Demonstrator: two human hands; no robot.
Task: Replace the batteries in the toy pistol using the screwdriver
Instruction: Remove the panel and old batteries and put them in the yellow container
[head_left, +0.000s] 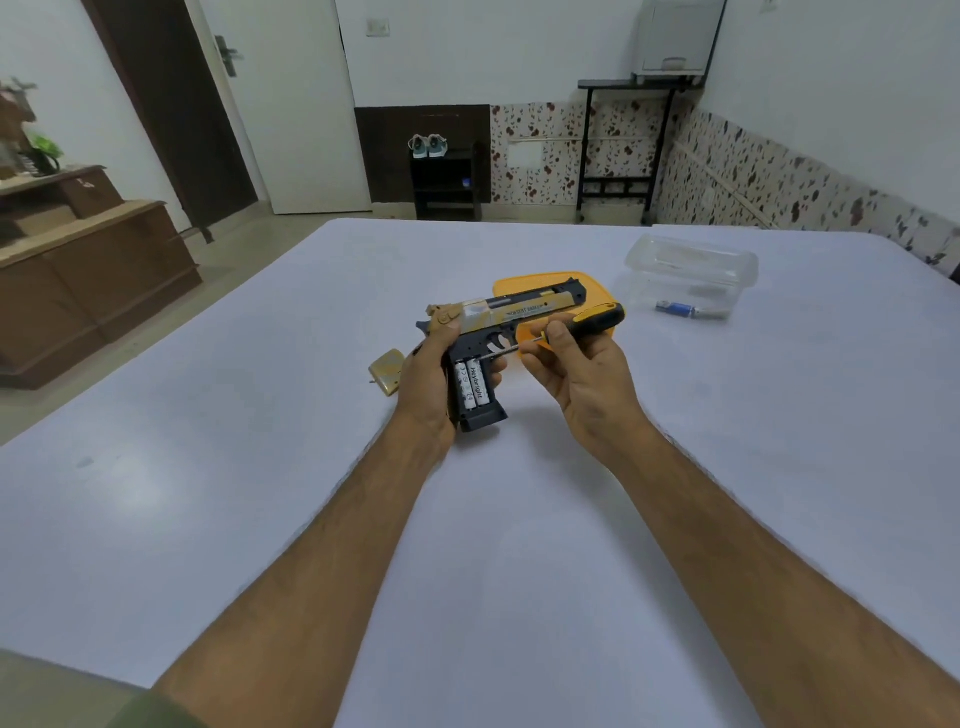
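A gold and black toy pistol (524, 312) is held above the table, barrel pointing right, with my left hand (428, 382) wrapped around the back of its grip. The grip's side is uncovered and two white batteries (471, 384) lie side by side in it. My right hand (576, 374) grips a screwdriver (597, 318) with a yellow and black handle. Its metal shaft reaches left and its tip touches the top of the battery bay. The gold battery cover (387, 370) rests on the table just left of my left hand.
An orange lid (511, 285) lies flat behind the pistol. A clear plastic box (691, 270) stands at the right rear with small blue items (675, 310) in front of it. The white table (260, 415) spreads wide. A wooden cabinet (88, 260) stands to the left.
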